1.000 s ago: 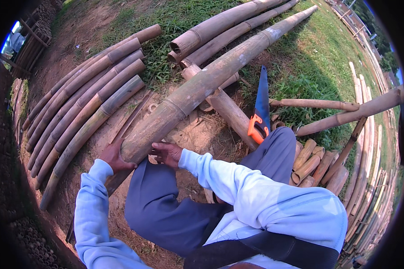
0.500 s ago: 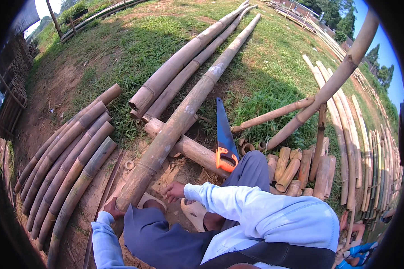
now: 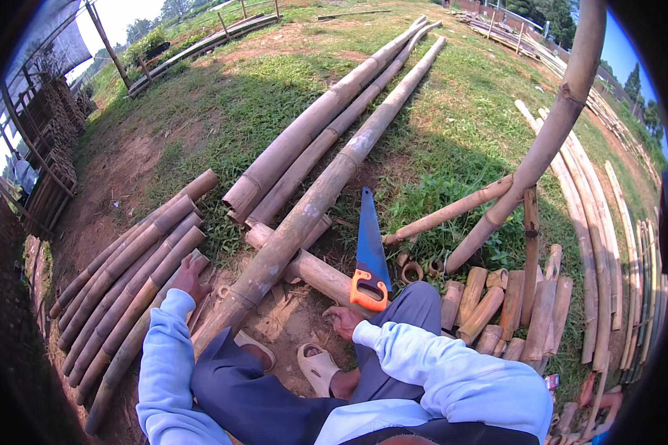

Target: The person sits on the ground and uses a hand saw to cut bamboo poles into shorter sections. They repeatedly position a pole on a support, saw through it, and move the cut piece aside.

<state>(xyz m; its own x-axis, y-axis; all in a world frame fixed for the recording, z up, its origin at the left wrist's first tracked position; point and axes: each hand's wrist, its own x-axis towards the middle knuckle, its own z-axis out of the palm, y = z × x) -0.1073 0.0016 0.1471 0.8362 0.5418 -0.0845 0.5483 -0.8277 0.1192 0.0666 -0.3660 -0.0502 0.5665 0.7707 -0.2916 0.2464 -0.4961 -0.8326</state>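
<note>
My left hand (image 3: 188, 279) grips the upper end of the nearest cut bamboo pole (image 3: 148, 320) in the row of poles on the left. My right hand (image 3: 343, 322) is held above the ground by my right knee, just below a bamboo crosspiece (image 3: 323, 277); it holds nothing and its fingers look loosely apart. Close above it, a handsaw with a blue blade (image 3: 372, 241) and orange handle leans upright against the crosspiece. A long bamboo pole (image 3: 304, 215) rests across the crosspiece, its near end beside my left knee.
Two more long bamboo poles (image 3: 315, 119) lie ahead on the grass. Short bamboo pieces (image 3: 482, 315) are piled right of my knee, below a slanting bamboo post (image 3: 531, 170). Further right lie long pale poles (image 3: 583, 222). A small bamboo ring (image 3: 223, 291) is on the ground.
My left hand has left the long pole's near end and moved left and up to the cut pole. My right hand has moved right, nearer the saw handle. The view has shifted slightly.
</note>
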